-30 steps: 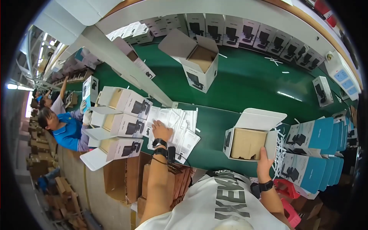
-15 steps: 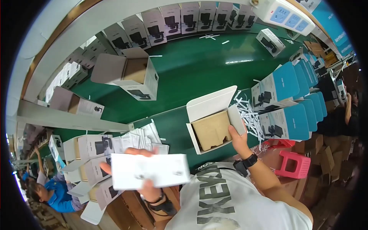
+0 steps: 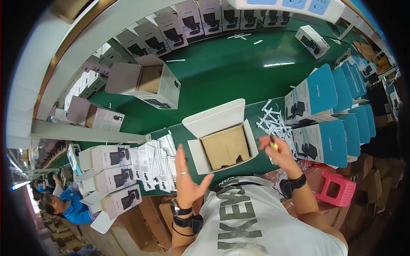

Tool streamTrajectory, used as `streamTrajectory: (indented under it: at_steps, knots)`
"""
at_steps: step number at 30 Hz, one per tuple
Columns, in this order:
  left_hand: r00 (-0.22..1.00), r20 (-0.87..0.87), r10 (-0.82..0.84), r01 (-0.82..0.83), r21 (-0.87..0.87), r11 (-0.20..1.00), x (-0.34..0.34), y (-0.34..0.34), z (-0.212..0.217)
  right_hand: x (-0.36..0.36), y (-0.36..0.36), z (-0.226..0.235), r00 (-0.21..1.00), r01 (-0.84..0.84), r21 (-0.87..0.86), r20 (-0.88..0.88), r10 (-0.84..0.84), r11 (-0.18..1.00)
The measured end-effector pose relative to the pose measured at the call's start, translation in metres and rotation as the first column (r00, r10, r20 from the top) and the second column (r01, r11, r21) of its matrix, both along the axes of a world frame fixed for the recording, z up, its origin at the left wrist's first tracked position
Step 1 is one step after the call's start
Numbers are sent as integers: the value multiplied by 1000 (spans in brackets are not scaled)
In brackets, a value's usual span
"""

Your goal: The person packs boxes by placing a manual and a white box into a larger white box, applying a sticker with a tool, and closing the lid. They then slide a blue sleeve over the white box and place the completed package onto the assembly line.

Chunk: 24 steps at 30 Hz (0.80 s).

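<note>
An open white box [image 3: 213,121] with a brown cardboard insert [image 3: 225,146] lies on the green bench in front of me. My left hand [image 3: 186,180] hovers just left of it, palm open and fingers spread, a ring on one finger, holding nothing. My right hand [image 3: 279,153] is just right of the box, off its flap, with fingers pinched on a small yellow piece [image 3: 273,147]. A spread stack of white leaflets [image 3: 156,166] lies left of my left hand.
Blue-and-white boxes [image 3: 322,128] stand in a row at the right, with loose white paper strips [image 3: 270,121] before them. Open white boxes [image 3: 112,175] are stacked at the left. Another open box [image 3: 151,81] rides the green belt. A pink stool [image 3: 339,187] and a co-worker in blue [image 3: 68,207] are nearby.
My left hand held up a white leaflet half a second ago and is now empty and open. My right hand has left the box's flap and now pinches a small yellow piece.
</note>
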<state>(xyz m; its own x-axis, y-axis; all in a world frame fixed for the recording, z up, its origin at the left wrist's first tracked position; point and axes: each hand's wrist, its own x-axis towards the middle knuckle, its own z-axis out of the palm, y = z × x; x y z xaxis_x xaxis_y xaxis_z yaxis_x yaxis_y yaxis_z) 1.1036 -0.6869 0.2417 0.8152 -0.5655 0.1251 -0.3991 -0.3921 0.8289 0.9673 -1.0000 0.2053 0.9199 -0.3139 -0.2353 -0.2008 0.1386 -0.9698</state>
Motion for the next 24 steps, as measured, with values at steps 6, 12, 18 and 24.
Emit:
streamTrajectory:
  at_steps: [6, 12, 18, 24]
  knots:
    - [942, 246, -227, 193, 156, 969, -17, -74, -9, 42, 54, -15, 987, 131, -337, 129, -92, 932]
    - [839, 369, -399, 171, 518, 838, -14, -85, -21, 39, 22, 5, 980, 110, -536, 197, -3, 837]
    - [857, 329, -397, 217, 469, 856, -14, -86, -14, 61, 7, 15, 967, 232, -851, 252, -20, 471]
    - [844, 359, -399, 199, 480, 854, -14, -84, -17, 59, 14, 14, 962, 268, -860, 260, -79, 434]
